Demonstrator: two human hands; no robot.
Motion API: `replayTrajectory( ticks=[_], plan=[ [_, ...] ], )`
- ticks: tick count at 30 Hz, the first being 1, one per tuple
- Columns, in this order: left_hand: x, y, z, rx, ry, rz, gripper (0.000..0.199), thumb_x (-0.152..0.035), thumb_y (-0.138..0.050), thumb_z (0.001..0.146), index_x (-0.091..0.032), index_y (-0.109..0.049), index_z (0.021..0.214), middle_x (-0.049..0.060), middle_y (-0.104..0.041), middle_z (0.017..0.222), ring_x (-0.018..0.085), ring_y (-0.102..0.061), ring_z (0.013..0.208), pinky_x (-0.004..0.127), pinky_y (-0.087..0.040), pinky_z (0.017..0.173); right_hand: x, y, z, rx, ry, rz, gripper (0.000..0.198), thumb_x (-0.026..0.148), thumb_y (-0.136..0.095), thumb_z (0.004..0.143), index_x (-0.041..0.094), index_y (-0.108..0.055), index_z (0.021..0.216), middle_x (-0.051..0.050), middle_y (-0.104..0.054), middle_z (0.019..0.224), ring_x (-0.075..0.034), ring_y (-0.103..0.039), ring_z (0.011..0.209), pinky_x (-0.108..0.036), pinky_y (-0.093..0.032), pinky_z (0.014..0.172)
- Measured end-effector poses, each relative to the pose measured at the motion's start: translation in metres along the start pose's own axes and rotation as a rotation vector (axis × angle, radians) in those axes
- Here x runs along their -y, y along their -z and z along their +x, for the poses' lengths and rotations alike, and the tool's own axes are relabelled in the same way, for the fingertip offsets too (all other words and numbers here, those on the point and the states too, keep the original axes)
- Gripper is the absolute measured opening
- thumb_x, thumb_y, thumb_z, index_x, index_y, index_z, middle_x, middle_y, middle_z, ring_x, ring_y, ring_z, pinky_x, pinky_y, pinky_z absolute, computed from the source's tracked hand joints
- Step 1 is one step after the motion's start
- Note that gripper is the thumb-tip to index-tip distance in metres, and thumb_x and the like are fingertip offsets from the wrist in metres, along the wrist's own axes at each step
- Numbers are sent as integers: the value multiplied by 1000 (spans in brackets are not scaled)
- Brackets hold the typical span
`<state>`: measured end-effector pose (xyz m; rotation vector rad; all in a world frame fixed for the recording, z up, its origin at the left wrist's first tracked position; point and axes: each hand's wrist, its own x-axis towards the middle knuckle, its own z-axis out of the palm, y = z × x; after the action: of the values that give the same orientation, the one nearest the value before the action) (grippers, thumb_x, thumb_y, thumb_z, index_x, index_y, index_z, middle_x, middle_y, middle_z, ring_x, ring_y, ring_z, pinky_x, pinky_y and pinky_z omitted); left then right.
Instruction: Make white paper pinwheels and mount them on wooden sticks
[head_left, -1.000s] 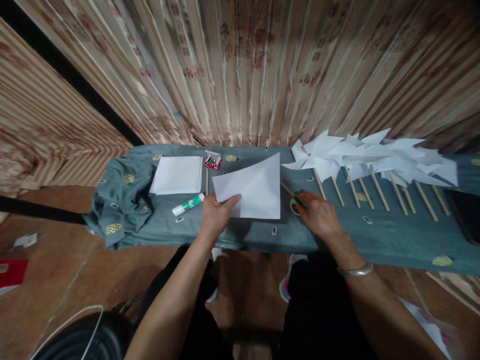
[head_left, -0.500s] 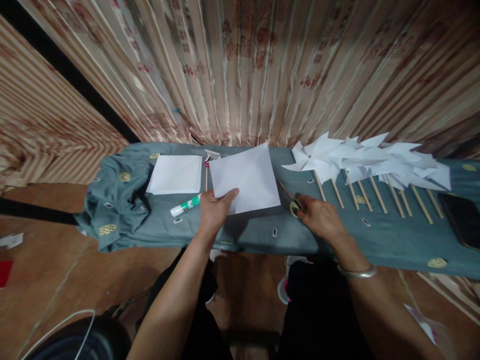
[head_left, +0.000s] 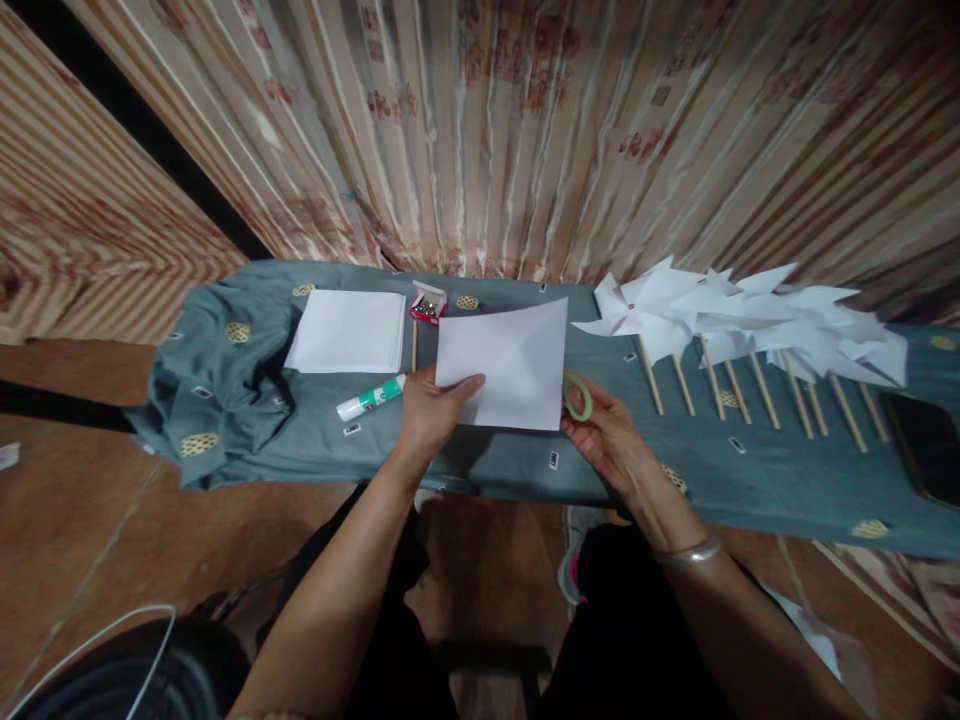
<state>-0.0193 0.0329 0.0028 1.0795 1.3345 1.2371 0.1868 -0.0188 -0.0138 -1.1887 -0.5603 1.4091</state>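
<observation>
My left hand (head_left: 435,415) grips a white sheet of paper (head_left: 514,360) by its lower left part, thumb on top, holding it above the cloth. At the sheet's right edge, my right hand (head_left: 606,430) is closed on scissors (head_left: 577,398) with pale green handles. One handle loop shows; the blades are hidden behind the paper. Left of my left hand lies a glue stick (head_left: 371,398) with a green label. A stack of white paper (head_left: 346,332) rests farther left. Beyond the sheet stands a small open red box (head_left: 428,303) with shiny metal bits inside.
Several white paper pinwheels (head_left: 660,310) on wooden sticks lie in an overlapping row at the right. A dark phone (head_left: 922,445) sits at the far right. One wooden stick (head_left: 415,345) lies beside the paper stack. A pleated curtain (head_left: 480,150) hangs behind the cloth-covered table (head_left: 517,475).
My right hand has moved left with the scissors, up to the paper's right edge, and the blades have gone out of sight. The sheet has turned slightly and shifted right. The view has shifted a little.
</observation>
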Motion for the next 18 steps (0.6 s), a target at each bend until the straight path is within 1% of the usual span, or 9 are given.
replayTrajectory(
  ticks=[3, 5, 8, 11, 13, 15, 18],
  plan=[
    [3, -5, 2, -20, 6, 16, 24, -31, -80, 56, -15, -74, 73, 8, -78, 80, 26, -72, 77, 35, -59, 68, -7, -4, 6, -12, 51, 8, 41, 51, -87, 59, 26, -72, 89, -1, -76, 88, -17, -69, 73, -31, -60, 67],
    [4, -7, 3, -26, 4, 16, 23, -31, -80, 58, -16, -74, 73, 7, -78, 81, 26, -72, 78, 35, -59, 68, -8, -6, 8, -18, 85, -48, 42, 53, -86, 59, 27, -70, 88, 0, -76, 88, -18, -69, 76, -32, -60, 68],
    [4, -8, 4, -13, -34, 34, 22, -31, -78, 61, -16, -75, 76, 7, -79, 83, 26, -72, 80, 35, -58, 69, -9, -9, 10, -41, 114, -136, 44, 42, -90, 53, 27, -70, 89, 1, -74, 84, -18, -69, 74, -33, -59, 69],
    [6, -8, 4, 16, -97, 130, 20, -32, -76, 65, -17, -76, 77, 7, -79, 80, 27, -72, 78, 34, -57, 67, -11, -12, 10, -100, 111, -135, 48, 31, -92, 47, 25, -70, 89, 3, -72, 78, -16, -66, 68, -33, -57, 70],
    [6, -7, 4, 30, -131, 195, 18, -33, -75, 68, -17, -76, 77, 7, -78, 79, 27, -72, 77, 33, -55, 67, -11, -14, 9, -130, 109, -148, 51, 28, -92, 45, 24, -70, 90, 5, -71, 74, -14, -65, 66, -30, -55, 67],
    [5, -6, 6, 17, -136, 218, 18, -33, -75, 68, -17, -75, 75, 6, -77, 77, 26, -71, 74, 32, -54, 66, -11, -14, 8, -135, 110, -180, 53, 26, -93, 43, 24, -70, 91, 6, -71, 72, -13, -64, 66, -28, -54, 65],
    [0, -2, 11, -42, -92, 183, 20, -33, -77, 63, -15, -72, 69, 5, -73, 68, 23, -67, 66, 30, -50, 59, -7, -9, 5, -63, 119, -265, 51, 30, -93, 48, 23, -70, 92, 4, -71, 73, -13, -64, 66, -28, -54, 66]
  ],
)
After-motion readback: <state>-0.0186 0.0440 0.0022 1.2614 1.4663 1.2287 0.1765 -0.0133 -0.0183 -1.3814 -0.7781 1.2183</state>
